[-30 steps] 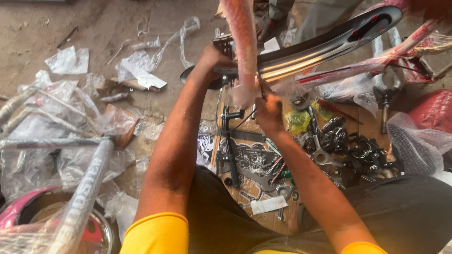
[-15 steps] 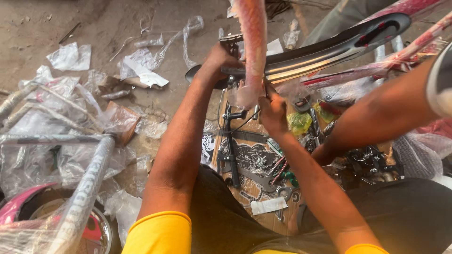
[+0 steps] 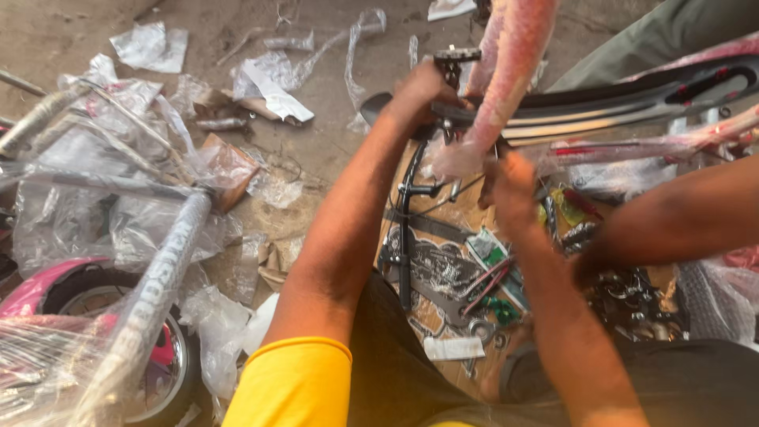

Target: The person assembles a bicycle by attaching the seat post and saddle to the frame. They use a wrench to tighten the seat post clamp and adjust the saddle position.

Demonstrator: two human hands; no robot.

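Hands (image 3: pixel 466 134) on wrapped bicycle frame (image 3: pixel 510 71)

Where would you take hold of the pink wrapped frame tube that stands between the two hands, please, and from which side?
Grip the pink wrapped tube around its bare middle, coming from the left. It rises steeply and is round, so a wrap-around hold should suit it. Its lower end is crowded by the left hand and right hand, and another person's arm reaches in from the right.
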